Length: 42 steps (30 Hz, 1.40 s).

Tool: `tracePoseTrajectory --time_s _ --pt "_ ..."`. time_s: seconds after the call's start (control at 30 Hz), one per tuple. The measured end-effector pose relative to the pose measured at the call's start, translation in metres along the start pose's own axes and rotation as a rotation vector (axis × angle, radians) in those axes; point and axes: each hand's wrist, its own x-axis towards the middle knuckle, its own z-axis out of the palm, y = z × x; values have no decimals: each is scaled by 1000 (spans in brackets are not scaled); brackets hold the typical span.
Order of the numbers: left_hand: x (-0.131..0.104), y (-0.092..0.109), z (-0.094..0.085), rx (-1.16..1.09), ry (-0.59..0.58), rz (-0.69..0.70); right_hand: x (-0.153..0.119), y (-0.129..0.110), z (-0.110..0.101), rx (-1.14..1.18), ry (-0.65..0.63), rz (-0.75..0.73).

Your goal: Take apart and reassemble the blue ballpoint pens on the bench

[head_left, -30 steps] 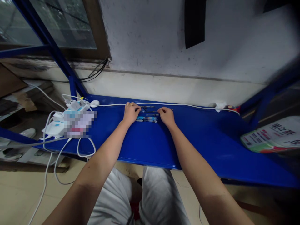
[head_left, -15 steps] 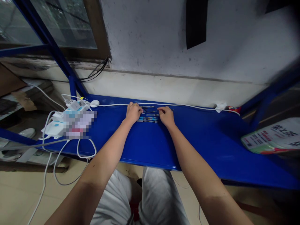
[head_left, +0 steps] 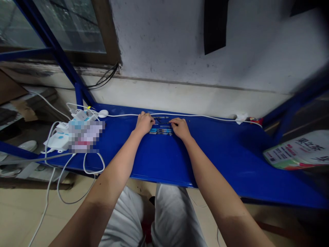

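Observation:
My left hand [head_left: 144, 122] is closed in a pinch at the left end of a thin dark pen refill [head_left: 162, 123]. Opposite it, my right hand [head_left: 180, 127] pinches the right end, so the refill spans the gap between my fingers just above the blue table. Nearer to me, several slim pens [head_left: 161, 131] with clear and light-blue parts lie side by side. Behind the refill are a few more dark pen parts [head_left: 160, 118], partly hidden by my left fingers. Fine detail at my fingertips is too small to make out.
On the left of the blue table [head_left: 164, 157] lie white power strips [head_left: 58, 141] with looping cables, beside a blurred patch. A white cable [head_left: 205, 117] runs along the back edge. Crumpled white tissue [head_left: 241, 118] lies back right, and a printed package [head_left: 295, 151] stands at right.
Both hands have shifted slightly left. My right hand has come a little closer to my left, and less of the refill shows between them.

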Motion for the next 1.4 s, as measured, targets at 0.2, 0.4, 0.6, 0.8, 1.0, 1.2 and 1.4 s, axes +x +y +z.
tracePoseTrajectory --time_s 0.2,0.4,0.6,0.8,1.0,1.2,1.4 --pt "-6 -2 -4 52 7 1 0 -4 -5 7 -6 10" --pt "-9 -6 -5 60 20 13 -1 -6 -5 21 -1 14" --pt "-8 -3 -7 53 3 9 -1 -8 -6 27 -3 18" --pt "-7 -1 -7 104 35 3 -1 -8 -6 15 0 13" --pt "-7 2 -6 129 33 12 -1 -8 -6 29 -7 20" --pt "-5 1 -3 102 30 38 -1 -8 -5 21 -18 15" --pt "-4 -1 2 58 28 55 -1 -8 -5 22 -26 12"
